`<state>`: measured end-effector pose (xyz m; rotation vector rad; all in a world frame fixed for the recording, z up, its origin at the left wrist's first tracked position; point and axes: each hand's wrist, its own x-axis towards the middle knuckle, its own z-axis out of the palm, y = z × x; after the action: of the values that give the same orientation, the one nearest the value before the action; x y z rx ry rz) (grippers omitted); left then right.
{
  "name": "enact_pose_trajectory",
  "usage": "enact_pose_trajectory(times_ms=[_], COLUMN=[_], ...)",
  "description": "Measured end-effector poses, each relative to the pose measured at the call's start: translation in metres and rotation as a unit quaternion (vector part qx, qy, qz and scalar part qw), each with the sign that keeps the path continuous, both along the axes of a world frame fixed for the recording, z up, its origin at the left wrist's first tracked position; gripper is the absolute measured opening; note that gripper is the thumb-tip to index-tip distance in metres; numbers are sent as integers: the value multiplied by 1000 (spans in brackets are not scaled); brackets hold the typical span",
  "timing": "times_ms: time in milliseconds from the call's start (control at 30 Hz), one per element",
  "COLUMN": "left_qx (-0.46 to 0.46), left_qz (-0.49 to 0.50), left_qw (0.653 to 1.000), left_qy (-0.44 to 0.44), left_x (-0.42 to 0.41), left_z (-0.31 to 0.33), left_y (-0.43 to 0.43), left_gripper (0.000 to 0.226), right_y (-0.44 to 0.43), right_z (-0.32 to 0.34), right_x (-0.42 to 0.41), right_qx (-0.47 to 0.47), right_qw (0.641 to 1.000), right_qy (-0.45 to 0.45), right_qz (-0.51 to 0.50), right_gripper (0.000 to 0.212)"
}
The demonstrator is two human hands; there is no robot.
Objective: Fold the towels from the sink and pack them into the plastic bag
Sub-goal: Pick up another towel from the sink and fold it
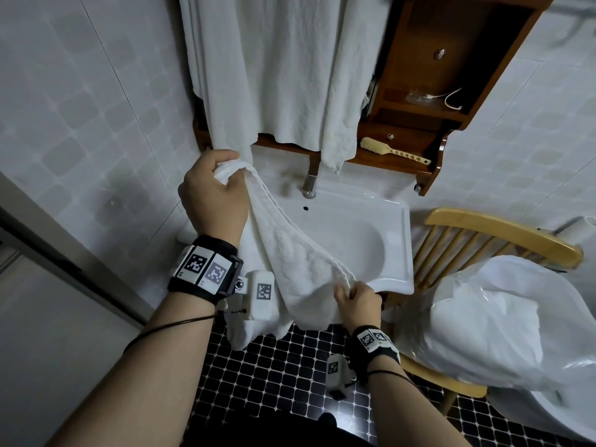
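The person holds a white towel (290,259) stretched on a slant between both hands, in front of the left part of the white sink (404,246). The left hand (213,195) is raised, level with the faucet (309,185). Its fingers and thumb are curled round a bunched end of the towel, which pokes out over the top of the fist. From there the doubled edge of the towel runs down and to the right to the right hand (358,304). That hand is lower, just in front of the sink's front rim, and pinches the edge between thumb and curled fingers.

The body of the towel sags beneath this taut edge, below and between the two grips. It covers the sink's front left corner, and its loose lower end hangs above the black mosaic floor (274,366). Both wrists carry black bands (206,267) with square printed markers.

To the right of the sink stands a wooden chair (496,230). A translucent plastic bag (503,317) sits on its seat, well apart from the held towel, and white cloth shows through the bag.

Above the sink, more white towels (277,66) hang down in front of the wall. Beside them is a dark wooden shelf unit (429,75), and a pale brush (393,152) lies on its lowest shelf.
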<state>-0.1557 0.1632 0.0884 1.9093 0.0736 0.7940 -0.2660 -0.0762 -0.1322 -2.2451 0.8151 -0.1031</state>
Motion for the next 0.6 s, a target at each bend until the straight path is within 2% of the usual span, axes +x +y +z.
enact_pose_trajectory(times_ms=[133,267,300,400,467,600], left_qx=[0,2,2,1,4,18], left_qz=[-2,-2,-1,0,-1,-4], left_qw=[1000,1000,1000,1000,1000,1000], left_qy=[2,-1,-2,-3,-3,-2], left_x=[0,0,1,2,2,2], left_z=[-1,1,2,5,5,6], left_y=[0,1,2,1,-1,-3], left_gripper=[24,23,23,23,23,22], right_y=[1,-2,-4,-4,-4,-4], right_z=[3,-5,-10,-14,-16,-11], right_x=[-3,-12,-12,-10,-9,-12], right_qx=[31,-33,-50,-82,-61,-83], right_qw=[999,994,991,979,975,976], right_qy=[-36,-27,-13,39,56,56], right_qz=[13,100,124,182,205,194], right_gripper=[39,63,56,19,12,39])
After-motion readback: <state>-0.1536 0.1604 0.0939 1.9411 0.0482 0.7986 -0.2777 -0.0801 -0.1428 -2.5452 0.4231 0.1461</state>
